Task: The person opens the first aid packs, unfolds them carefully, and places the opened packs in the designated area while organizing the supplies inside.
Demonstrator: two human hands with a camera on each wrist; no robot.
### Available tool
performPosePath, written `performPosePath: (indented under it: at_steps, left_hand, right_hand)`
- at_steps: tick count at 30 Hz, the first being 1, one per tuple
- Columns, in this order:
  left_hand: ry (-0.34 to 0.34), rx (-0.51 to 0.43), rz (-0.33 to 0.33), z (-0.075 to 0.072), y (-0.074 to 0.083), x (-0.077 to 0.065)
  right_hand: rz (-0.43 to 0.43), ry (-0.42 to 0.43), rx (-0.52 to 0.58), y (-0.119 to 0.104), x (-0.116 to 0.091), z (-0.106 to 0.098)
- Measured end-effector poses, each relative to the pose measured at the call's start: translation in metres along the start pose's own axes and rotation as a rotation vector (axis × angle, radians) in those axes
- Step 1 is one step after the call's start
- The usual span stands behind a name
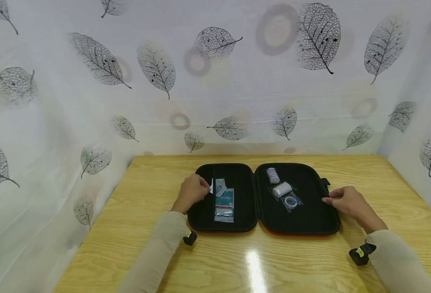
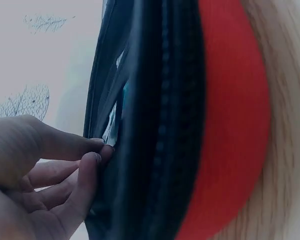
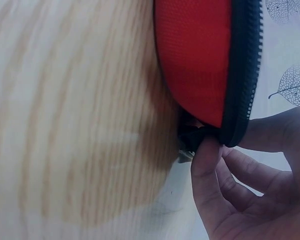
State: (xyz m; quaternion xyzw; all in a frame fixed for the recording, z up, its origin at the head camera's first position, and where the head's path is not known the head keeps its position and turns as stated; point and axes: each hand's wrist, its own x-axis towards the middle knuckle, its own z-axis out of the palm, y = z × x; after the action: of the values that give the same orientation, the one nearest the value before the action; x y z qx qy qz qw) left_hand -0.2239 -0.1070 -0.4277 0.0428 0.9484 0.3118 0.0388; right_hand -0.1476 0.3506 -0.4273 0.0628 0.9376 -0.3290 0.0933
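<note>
An unfolded zip case (image 1: 307,215), black inside and red outside, lies on the table. My left hand (image 1: 193,190) pinches the corner of a small white packet (image 1: 219,187) over the case's left half. Below that packet, a green-and-white sachet (image 1: 224,203) lies beside a dark strap (image 1: 214,203). My right hand (image 1: 351,202) grips the rim of the right half, its thumb and fingers on either side of the black zip edge (image 3: 242,100). In that half sit a wrapped white roll (image 1: 273,175), a second white roll (image 1: 282,189) and a ring-shaped tape roll (image 1: 290,202).
The wooden table (image 1: 223,260) extends around the case on all sides. A leaf-printed white curtain (image 1: 237,93) hangs behind it and along both sides. A black tab (image 1: 324,182) sticks out at the case's right edge, near my right hand.
</note>
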Motion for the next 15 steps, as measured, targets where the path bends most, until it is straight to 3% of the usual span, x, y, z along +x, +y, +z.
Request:
performPosePath:
  at_steps: [7, 11, 15]
  left_hand:
    - [-0.047, 0.006, -0.001, 0.001, 0.003, -0.007]
    - [-0.032, 0.042, 0.034, -0.005, 0.004, -0.015]
    - [-0.001, -0.005, 0.074, -0.014, 0.006, -0.030]
  right_hand:
    - [-0.012, 0.008, 0.001, -0.001, 0.003, 0.002]
    - [-0.027, 0.026, -0.016, -0.003, -0.001, 0.003]
    - [-0.068, 0.050, -0.019, -0.004, -0.014, -0.003]
